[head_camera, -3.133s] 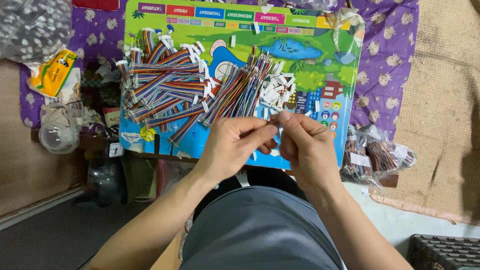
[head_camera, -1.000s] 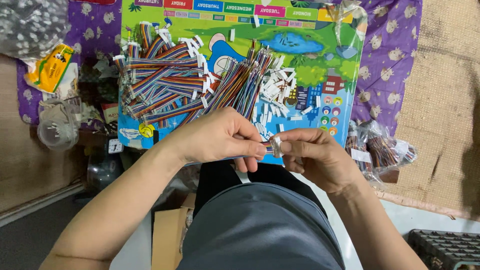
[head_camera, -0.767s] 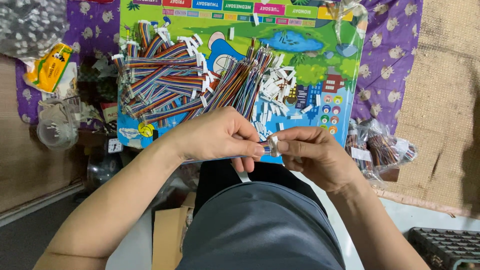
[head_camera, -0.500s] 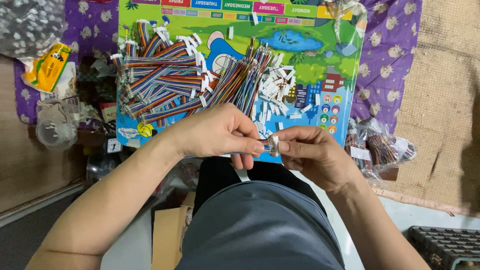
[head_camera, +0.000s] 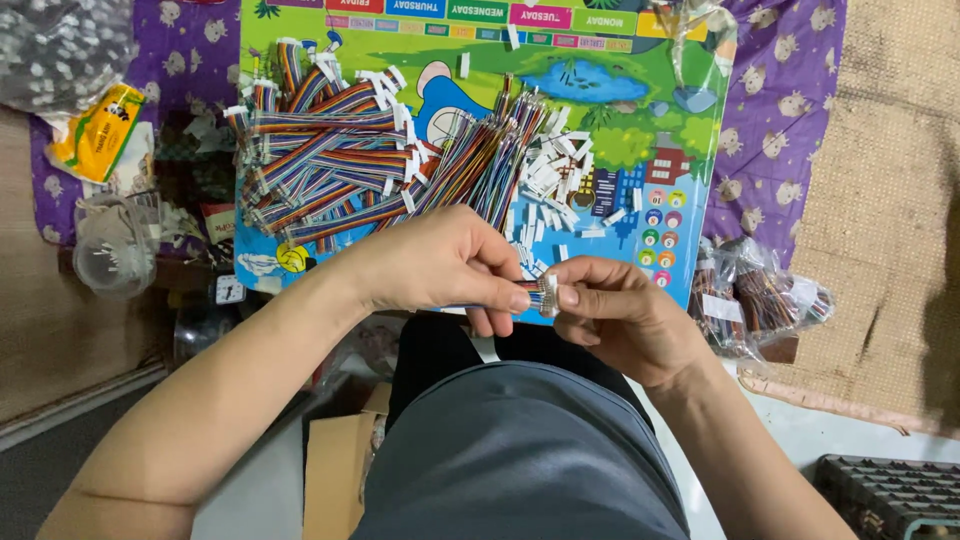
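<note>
My left hand (head_camera: 445, 265) and my right hand (head_camera: 625, 315) meet over my lap, at the near edge of a colourful picture board (head_camera: 610, 95). Together they pinch a short multicoloured ribbon cable with a small white connector (head_camera: 545, 295) at its end; the left holds the wires, the right thumb and forefinger press on the connector. Just beyond my hands lies a pile of rainbow ribbon cables (head_camera: 320, 160), a fan of loose coloured wires (head_camera: 480, 160) and a heap of several white connectors (head_camera: 555, 180).
Purple patterned cloth (head_camera: 780, 120) lies under the board. Clear bags of wires (head_camera: 760, 295) sit at the right, a clear plastic container (head_camera: 110, 255) and a yellow packet (head_camera: 95, 130) at the left. A cardboard box (head_camera: 335, 470) stands by my knee.
Three seconds ago both hands were raised and held the piece higher over the board. They have dropped nearer my lap and stay pressed together on the cable end, hardly moving in the last second.
</note>
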